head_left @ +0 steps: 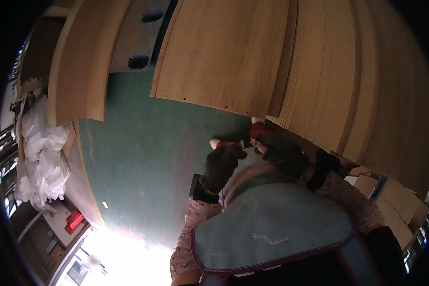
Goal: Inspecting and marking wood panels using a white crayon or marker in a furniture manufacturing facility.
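A scuffed green floor (138, 167) runs up to a broad light-brown wooden panel (224, 52); to its right, similar brown wooden sheets (319, 81) are layered closely, probably to save room and support one another; crumpled translucent white plastic wrapping (45, 143) is heaped at far left, perhaps to keep it off the wood; the dark-gloved left hand (221, 164) and dark-gloved right hand (285, 155) come close together beyond the grey-blue apron (271, 219), likely for steadier control; both hands' fingers curl inward; a small tan piece (253, 142) sits at the right fingertips; whether either hand grips anything, I cannot tell.
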A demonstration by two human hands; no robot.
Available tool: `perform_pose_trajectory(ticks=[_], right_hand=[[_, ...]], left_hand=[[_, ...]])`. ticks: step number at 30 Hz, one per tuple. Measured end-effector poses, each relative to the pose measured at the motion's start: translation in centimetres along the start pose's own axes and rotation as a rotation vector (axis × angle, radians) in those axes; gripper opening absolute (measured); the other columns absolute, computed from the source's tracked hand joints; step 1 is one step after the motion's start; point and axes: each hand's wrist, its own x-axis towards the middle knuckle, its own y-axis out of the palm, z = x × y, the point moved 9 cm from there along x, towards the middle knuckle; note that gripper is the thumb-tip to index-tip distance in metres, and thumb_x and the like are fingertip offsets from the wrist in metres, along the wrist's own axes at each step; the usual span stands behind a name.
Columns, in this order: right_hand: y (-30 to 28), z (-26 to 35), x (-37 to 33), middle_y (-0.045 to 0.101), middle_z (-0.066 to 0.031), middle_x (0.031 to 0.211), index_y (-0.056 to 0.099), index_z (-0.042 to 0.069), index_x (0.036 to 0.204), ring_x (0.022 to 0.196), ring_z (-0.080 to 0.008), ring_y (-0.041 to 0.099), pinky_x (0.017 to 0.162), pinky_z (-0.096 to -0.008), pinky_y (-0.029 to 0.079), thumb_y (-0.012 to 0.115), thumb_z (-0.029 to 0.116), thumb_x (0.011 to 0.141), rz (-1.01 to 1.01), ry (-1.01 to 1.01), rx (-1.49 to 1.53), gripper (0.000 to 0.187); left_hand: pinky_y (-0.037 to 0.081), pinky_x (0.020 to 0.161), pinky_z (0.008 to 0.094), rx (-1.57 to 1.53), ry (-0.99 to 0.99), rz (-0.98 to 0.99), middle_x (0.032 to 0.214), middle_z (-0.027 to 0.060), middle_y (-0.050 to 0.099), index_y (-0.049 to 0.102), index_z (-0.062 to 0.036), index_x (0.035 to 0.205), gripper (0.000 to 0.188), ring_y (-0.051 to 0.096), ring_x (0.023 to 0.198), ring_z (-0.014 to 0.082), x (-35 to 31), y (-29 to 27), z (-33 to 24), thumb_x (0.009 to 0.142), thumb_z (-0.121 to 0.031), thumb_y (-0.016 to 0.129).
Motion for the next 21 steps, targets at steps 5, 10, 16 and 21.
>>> perform_pose_trajectory(ticks=[5, 10, 16, 21], right_hand=[[0.8, 3.0, 0.1, 0.064, -0.0123, 0.115, 0.056, 0.004, 0.125, 0.109, -0.0272, 0.060, 0.095, -0.0362, 0.047, 0.054, 0.025, 0.098, -0.006, -0.191, -0.130, 0.034], [1.5, 5.2, 0.5, 0.063, -0.0131, 0.115, 0.058, 0.003, 0.122, 0.109, -0.0288, 0.060, 0.095, -0.0360, 0.047, 0.054, 0.021, 0.098, -0.004, -0.312, -0.151, 0.030], [2.3, 7.6, 0.4, 0.064, -0.0126, 0.115, 0.058, 0.002, 0.121, 0.108, -0.0284, 0.060, 0.095, -0.0355, 0.047, 0.056, 0.014, 0.095, 0.029, -0.370, -0.230, 0.029], [2.9, 9.2, 0.6, 0.066, -0.0119, 0.112, 0.062, 0.003, 0.116, 0.095, -0.0277, 0.063, 0.082, -0.0388, 0.050, 0.055, 0.013, 0.095, -0.035, -0.483, -0.277, 0.025]], left_hand=[[0.040, 0.051, 0.0213, -0.077, 0.159, 0.062, 0.084, 0.0028, 0.068, 0.061, -0.0008, 0.105, 0.034, 0.052, 0.062, 0.0037, -2.7, 0.7, -3.4, 0.102, -0.032, 0.049], [0.051, 0.066, 0.0274, -0.194, -0.040, 0.097, 0.087, 0.0082, 0.069, 0.059, 0.0038, 0.107, 0.035, 0.063, 0.075, 0.0116, -4.3, 0.0, -2.3, 0.103, -0.028, 0.046], [0.052, 0.073, 0.0288, 0.003, 0.227, 0.055, 0.092, 0.0096, 0.068, 0.057, 0.0068, 0.112, 0.036, 0.066, 0.084, 0.0150, -5.6, -1.3, -4.4, 0.103, -0.026, 0.045], [0.048, 0.071, 0.0256, -0.258, 0.092, -0.005, 0.094, 0.0072, 0.068, 0.060, 0.0022, 0.112, 0.032, 0.060, 0.080, 0.0113, -6.0, -1.7, -3.3, 0.102, -0.026, 0.047]])
